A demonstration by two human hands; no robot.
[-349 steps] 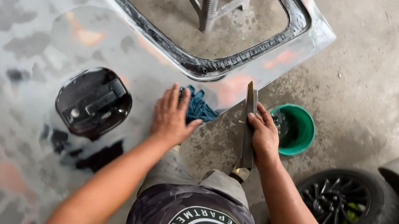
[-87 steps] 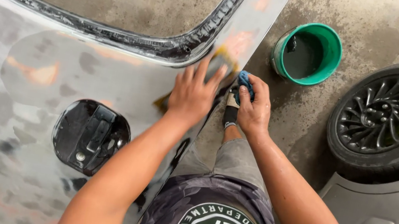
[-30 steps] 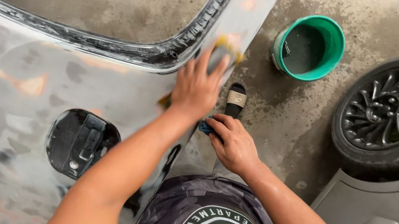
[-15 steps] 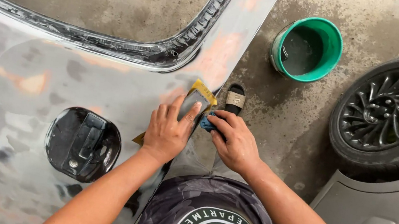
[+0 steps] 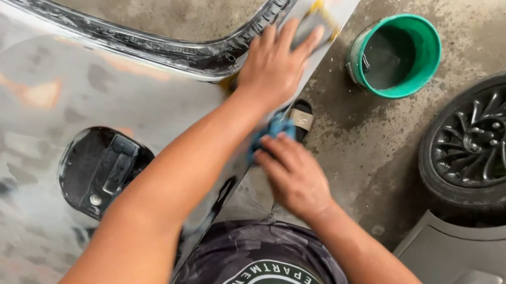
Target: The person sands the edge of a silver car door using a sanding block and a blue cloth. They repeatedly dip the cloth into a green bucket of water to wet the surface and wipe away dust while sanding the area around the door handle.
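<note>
A car body workshop: sanded car panel (image 5: 32, 96), wheel (image 5: 499, 140), concrete floor (image 5: 363, 147).

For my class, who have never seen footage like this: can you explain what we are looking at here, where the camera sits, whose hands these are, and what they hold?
The picture comes from a camera worn on a person's head, looking down, so both bare arms belong to that person; there is no machine. In front of them stands a grey, patchy car body panel with a dark fuel filler recess and a black rubber-edged window opening along its top. The left hand presses a small flat pad with a yellowish edge against the narrow strip of the panel. The right hand holds a blue cloth lower down at the panel's edge. On the concrete floor stand a green bucket and, to the right, a car wheel. A sandalled foot shows below the panel.
</note>
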